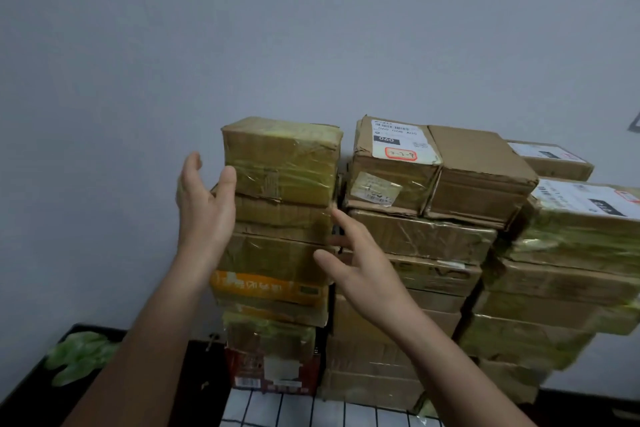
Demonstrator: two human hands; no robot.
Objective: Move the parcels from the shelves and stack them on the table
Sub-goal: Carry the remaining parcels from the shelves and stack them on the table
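Top parcel (280,163): squat cardboard box, creased, wrapped in glossy yellowish tape, crowning the leftmost stack. Left hand (204,204): open, fingers relaxed, at its left edge, holding nothing. Right hand (360,267): fingers spread wide, below its right corner, holding nothing. Other parcels (422,236): dented brown cartons, taped, some white-labelled, stacked to its right. Beneath: dark counter (27,381), white grid-lined cloth (311,409). Behind: plain grey wall (311,28).
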